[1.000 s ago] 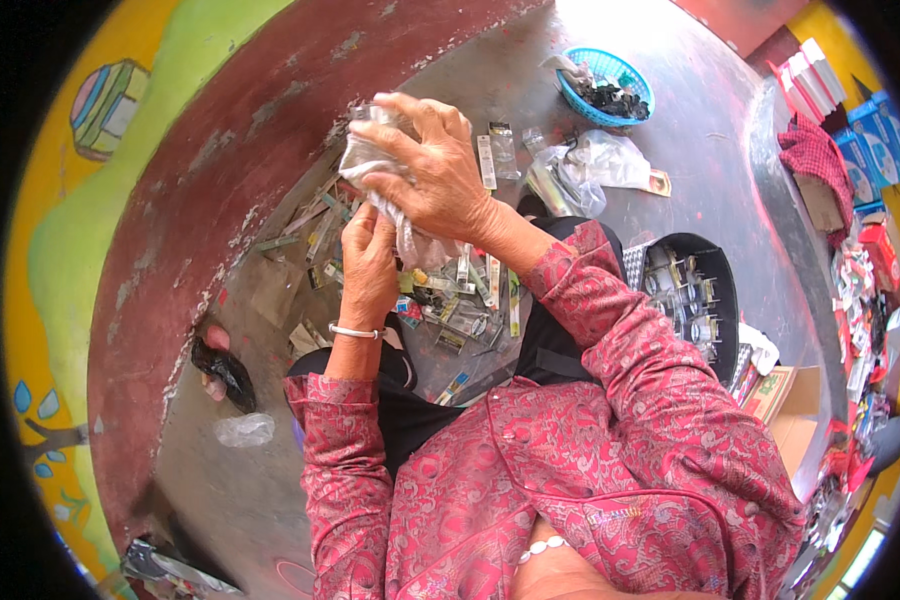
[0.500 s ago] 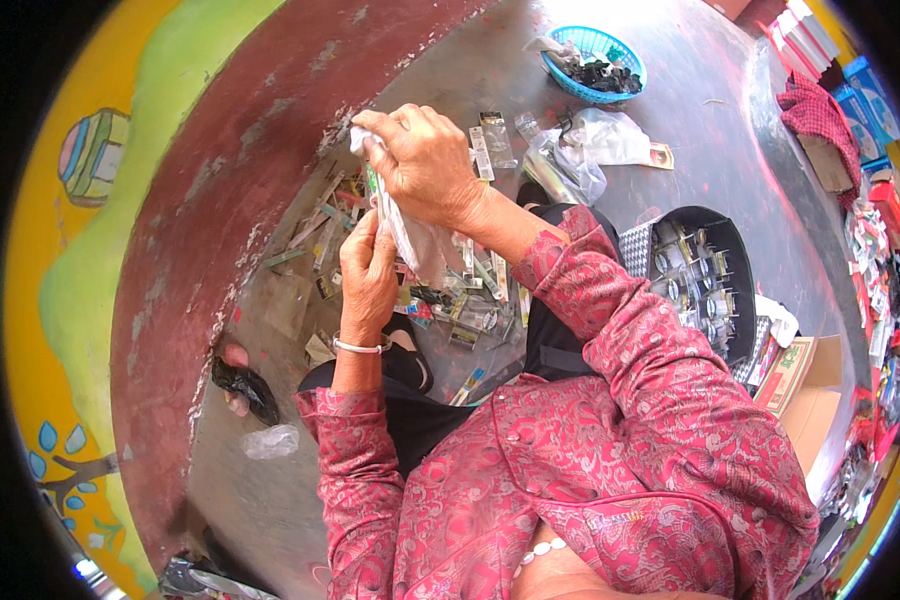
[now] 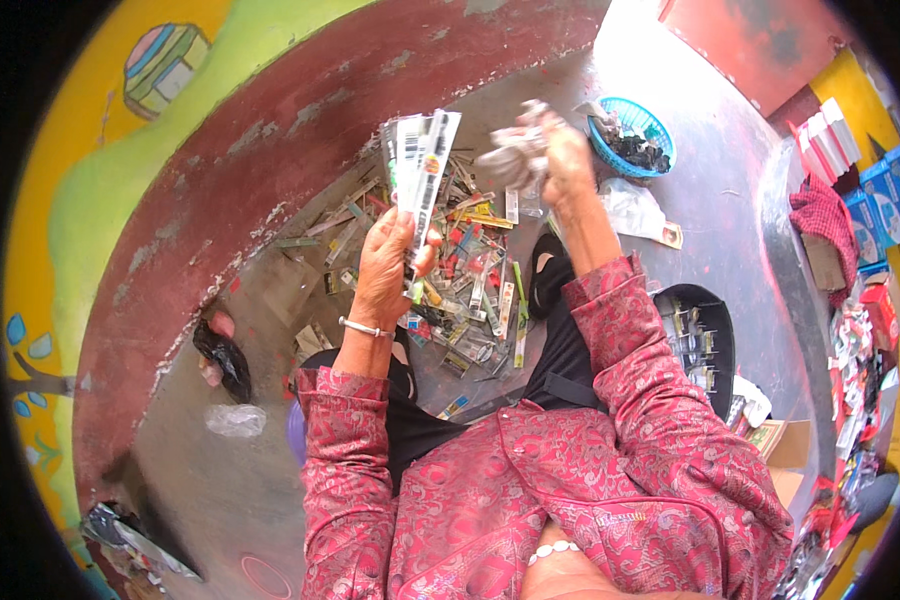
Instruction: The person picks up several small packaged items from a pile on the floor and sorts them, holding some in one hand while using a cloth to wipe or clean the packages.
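In my left hand (image 3: 385, 262) is a fanned bunch of long, narrow flat packets (image 3: 420, 160), pale with dark printed strips, held upright by their lower ends. My right hand (image 3: 567, 165), a little blurred, is closed around a crumpled greyish-white cloth (image 3: 520, 150), apart from the packets and near the blue basket. Below and between both hands, a loose heap of small slim packages (image 3: 470, 290) in many colours spreads over the floor between my legs.
A blue plastic basket (image 3: 670, 120) with dark scraps stands at the far right. Closer lie a clear plastic bag (image 3: 635, 210) and a black container (image 3: 722, 350) of small packaged items. A maroon wall (image 3: 220, 150) curves along the left, near a black bag (image 3: 232, 370).
My right hand has moved away to the right with the cloth, off the packets. My left hand now holds the packets alone, spread into a fan. The whole view has shifted slightly.
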Demonstrator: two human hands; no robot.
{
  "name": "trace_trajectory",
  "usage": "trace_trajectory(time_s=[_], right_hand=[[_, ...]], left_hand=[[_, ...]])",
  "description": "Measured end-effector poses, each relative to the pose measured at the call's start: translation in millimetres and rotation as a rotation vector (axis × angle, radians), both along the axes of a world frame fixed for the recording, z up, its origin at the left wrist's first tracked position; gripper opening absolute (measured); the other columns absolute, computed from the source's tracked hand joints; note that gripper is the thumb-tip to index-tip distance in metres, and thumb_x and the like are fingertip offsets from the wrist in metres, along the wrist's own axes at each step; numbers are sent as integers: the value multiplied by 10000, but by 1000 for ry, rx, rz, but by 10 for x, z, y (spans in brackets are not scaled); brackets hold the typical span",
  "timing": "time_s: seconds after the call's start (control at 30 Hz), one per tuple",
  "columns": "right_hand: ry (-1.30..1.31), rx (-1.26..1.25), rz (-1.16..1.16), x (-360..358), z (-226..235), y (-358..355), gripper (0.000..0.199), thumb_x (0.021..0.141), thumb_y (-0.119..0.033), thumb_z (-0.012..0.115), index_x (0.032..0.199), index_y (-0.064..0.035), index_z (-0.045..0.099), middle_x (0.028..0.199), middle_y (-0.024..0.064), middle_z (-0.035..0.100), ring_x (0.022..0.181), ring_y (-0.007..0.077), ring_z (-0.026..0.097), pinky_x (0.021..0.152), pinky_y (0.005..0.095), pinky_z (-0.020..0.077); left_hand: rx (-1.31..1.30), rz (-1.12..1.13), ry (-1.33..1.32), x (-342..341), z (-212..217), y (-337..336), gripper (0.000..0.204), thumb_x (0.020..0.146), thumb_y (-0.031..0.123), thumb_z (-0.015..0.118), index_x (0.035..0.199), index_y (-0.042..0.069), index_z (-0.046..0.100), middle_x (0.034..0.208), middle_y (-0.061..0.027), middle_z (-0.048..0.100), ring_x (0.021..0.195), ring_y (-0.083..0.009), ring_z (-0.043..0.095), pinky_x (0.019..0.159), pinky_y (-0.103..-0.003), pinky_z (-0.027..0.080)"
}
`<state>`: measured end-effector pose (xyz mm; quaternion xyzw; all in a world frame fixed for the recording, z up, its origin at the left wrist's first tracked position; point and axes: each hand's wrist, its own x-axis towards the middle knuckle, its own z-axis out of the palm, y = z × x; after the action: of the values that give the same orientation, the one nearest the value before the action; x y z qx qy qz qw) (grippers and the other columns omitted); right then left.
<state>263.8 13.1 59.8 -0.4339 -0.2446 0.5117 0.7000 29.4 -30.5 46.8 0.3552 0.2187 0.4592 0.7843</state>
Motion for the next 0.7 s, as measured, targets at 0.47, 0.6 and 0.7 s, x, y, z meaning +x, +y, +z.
trace_trajectory(time_s=[0.47,0.6,0.7], right_hand=[[663,240,499,-17,91,39,487,953,-310,197,1216,53,387,1259,260,413,1167,392,407,989,509,318],[683,236,199,260,34,62,457,953,-331,207,1182,0,425,1236,238,445,1156,403,412,980,537,318],[779,265,206,206,2,57,466,953,-344,208,1175,5,423,1199,221,476,1158,420,402,965,572,314]], left_hand=[[-10,-46,411,69,-106,-6,246,886,251,512,925,10,538,658,-9,519,460,-44,385,417,-165,288],[-203,-25,121,-115,-227,224,223,896,175,483,995,-25,482,641,3,449,464,-31,373,400,-158,294],[-440,-31,-530,-180,-195,243,209,904,124,431,1024,-46,439,679,-32,436,436,-76,360,359,-189,295]])
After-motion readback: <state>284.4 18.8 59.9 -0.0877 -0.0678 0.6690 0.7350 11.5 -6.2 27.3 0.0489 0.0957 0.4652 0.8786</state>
